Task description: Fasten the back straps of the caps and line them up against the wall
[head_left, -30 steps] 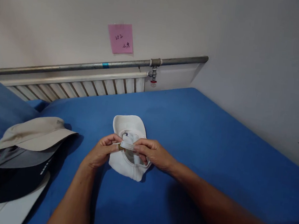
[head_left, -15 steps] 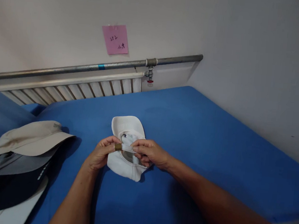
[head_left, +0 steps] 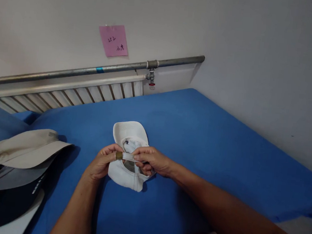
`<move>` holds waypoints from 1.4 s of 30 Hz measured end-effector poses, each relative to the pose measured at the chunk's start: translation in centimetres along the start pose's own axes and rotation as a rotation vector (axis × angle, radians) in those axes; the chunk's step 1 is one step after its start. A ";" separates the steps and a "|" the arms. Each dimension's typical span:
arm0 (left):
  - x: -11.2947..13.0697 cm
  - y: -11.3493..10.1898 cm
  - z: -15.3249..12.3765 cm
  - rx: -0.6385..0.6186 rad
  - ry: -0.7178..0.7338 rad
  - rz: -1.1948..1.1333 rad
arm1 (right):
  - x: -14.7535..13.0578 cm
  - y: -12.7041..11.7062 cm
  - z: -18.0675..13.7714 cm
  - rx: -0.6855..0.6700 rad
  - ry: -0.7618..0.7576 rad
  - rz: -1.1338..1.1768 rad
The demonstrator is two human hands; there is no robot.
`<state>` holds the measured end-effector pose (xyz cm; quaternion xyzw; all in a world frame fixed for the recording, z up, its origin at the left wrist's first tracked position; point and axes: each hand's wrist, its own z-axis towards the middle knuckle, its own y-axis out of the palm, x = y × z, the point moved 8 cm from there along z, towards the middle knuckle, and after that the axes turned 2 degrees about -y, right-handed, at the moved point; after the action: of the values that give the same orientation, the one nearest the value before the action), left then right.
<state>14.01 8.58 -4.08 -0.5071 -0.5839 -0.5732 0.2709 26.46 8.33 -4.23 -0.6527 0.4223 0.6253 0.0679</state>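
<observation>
A white baseball cap [head_left: 126, 178] lies with its opening up and its brim pointing away from me on the blue sheet. Across the opening runs its white adjustment strap [head_left: 128, 156], fitted with a brass-coloured buckle [head_left: 118, 155]. My left hand [head_left: 102, 162] pinches the buckle end between thumb and fingers. My right hand [head_left: 151, 160] grips the strap a little to the right, its other fingers curled over the cap's edge. Part of the cap's right side is hidden behind the right hand.
Stacked caps, a beige cap [head_left: 28, 149] on top, lie at the left on the blue-covered bed [head_left: 198, 135]. Behind it are a white radiator [head_left: 72, 96], a metal pipe [head_left: 74, 71] and a red-handled valve [head_left: 151, 83]. A pink note [head_left: 113, 41] is stuck to the wall.
The view has shifted slightly, so the cap, stack and wall things sit a little further left. Both hands keep their hold on the buckle and strap.
</observation>
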 end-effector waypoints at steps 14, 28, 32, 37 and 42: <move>0.0 0.4 0.0 -0.021 -0.020 0.051 | -0.1 -0.3 0.1 0.114 0.003 -0.140; -0.1 0.0 -0.1 0.028 -0.013 0.046 | 0.3 -0.4 0.6 0.063 -0.074 -0.177; -0.2 0.1 -0.1 0.024 -0.022 0.049 | 0.6 -0.2 0.9 0.049 -0.060 -0.125; -0.2 0.3 0.0 0.007 -0.021 0.068 | 0.6 -0.3 0.9 0.101 -0.062 -0.178; -0.7 0.3 0.1 -0.003 -0.056 0.093 | 0.6 -0.2 1.0 0.093 -0.082 -0.177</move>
<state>14.50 8.43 -4.57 -0.5500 -0.5661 -0.5465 0.2798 25.78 8.76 -5.06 -0.6575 0.3883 0.6228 0.1703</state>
